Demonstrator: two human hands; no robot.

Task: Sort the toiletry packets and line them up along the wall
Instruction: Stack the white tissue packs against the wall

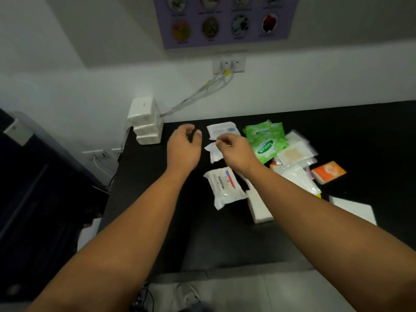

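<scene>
Black tabletop point(337, 122) against a white wall point(315, 75). Stack of three white wrapped packs point(146, 121) stands at the far left corner, against the wall. Left hand point(183, 148) hovers above the tabletop, fingers point(198, 132) loosely curled, holding nothing. Right hand point(238, 152) pinches a small crumpled white packet point(213, 152). Flat white packet point(221, 129) lies just beyond it. Green packets point(265, 140) overlap to the right, beside a heap of clear sachets point(295, 154). Orange packet point(328, 174) sits apart, further right. White wipes pack point(222, 190) lies between the forearms. Purple poster point(225, 21) and wall socket point(229, 64) above.
</scene>
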